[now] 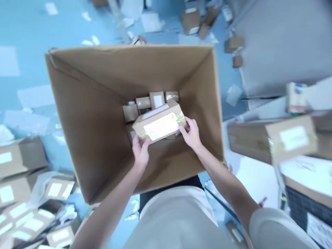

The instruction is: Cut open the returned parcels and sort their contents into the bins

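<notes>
Between both hands is a long brown cardboard box (160, 124) with a white label, tape on its ends and a slight tilt up to the right. My left hand (140, 149) grips its lower left end, thumb on the near side. At the right end, my right hand (191, 132) has its fingers closed round the corner. The held box is inside a large open carton (93, 138), over several smaller boxes at its bottom. Among those, a taped box (130, 112) and a labelled box (157, 99) show; others are partly hidden beneath the held box.
Stacked labelled boxes (15, 159) lie at the left. On the right, a larger box (272, 138) rests on a white table (254, 176). Small boxes (191, 21) and paper scraps (33, 95) are scattered over the blue floor (31, 31). The carton's tall walls surround both hands.
</notes>
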{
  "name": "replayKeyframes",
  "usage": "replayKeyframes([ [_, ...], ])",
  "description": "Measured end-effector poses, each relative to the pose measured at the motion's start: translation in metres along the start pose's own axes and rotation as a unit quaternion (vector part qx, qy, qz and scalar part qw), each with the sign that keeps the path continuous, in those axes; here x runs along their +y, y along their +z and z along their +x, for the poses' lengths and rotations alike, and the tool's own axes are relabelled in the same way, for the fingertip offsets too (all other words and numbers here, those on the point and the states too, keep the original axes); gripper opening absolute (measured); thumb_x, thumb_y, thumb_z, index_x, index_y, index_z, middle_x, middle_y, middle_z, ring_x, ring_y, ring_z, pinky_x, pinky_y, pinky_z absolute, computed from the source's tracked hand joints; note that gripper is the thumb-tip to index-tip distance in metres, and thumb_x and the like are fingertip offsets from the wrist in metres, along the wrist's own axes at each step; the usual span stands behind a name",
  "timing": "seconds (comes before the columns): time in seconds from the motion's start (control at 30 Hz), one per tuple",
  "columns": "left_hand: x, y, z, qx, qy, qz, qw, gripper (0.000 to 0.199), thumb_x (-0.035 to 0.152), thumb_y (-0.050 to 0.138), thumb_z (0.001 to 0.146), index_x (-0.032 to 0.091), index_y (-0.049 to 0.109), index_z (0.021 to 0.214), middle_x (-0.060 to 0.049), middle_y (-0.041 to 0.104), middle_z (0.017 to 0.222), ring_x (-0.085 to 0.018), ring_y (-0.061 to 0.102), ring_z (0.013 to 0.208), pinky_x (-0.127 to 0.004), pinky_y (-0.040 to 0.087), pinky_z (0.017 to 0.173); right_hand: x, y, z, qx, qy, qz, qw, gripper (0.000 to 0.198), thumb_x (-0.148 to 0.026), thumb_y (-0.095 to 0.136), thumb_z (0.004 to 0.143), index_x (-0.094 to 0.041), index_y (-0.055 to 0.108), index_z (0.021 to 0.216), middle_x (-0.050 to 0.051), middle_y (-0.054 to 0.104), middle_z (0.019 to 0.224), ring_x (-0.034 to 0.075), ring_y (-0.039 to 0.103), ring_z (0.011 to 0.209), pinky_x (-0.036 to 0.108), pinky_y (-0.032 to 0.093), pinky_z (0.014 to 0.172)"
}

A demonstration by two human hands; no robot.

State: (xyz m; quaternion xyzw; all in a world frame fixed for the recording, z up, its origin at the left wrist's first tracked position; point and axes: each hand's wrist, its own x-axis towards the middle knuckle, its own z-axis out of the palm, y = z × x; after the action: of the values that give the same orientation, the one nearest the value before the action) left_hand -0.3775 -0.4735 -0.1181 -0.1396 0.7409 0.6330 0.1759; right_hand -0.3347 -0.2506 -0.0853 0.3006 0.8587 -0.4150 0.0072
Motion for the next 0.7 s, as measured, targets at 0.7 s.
replayKeyframes([
  [0.7,0.042,0.292,-0.355,-0.450,0.077,0.158,0.876,0.038,0.031,0.069,0.074,0.022,0.068,0.111,-0.004,0.072,0.102,-0.024,0.070,0.093,-0.036,0.056,0.088,0.267,-0.411,-0.276,0.302,0.011,0.013,0.953,0.040,-0.045,0.047,0.091,-0.015,0.067,0.108,0.007,0.063,0.091,0.021,0.057,0.087,0.040,0.049,0.078],
])
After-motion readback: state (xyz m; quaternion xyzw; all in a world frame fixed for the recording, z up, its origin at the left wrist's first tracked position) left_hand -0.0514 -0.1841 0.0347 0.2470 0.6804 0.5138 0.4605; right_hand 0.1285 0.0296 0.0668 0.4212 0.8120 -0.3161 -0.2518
